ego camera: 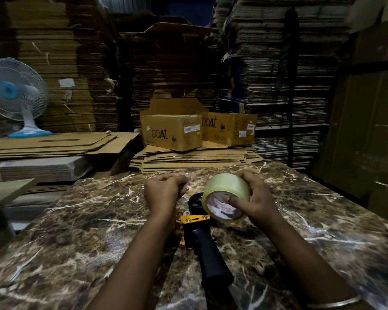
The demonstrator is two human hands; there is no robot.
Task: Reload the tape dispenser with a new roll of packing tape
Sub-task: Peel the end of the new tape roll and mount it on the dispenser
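A roll of clear packing tape (225, 190) is lifted above the marble table (99, 231), and my right hand (255, 199) is shut on it with the thumb in its core. Left of the roll, my left hand (164, 190) pinches a thin clear strip or film (188, 179) that reaches toward the roll. Below and between the hands lies the tape dispenser (203, 240), with a black handle pointing toward me, a yellow metal plate and a black spool hub partly hidden behind the roll.
Two "boat" cardboard boxes (171, 132) sit on a low pile of flattened cartons beyond the table's far edge. Tall carton stacks fill the background. A blue and white table fan (16, 95) stands at the left on more flat cardboard.
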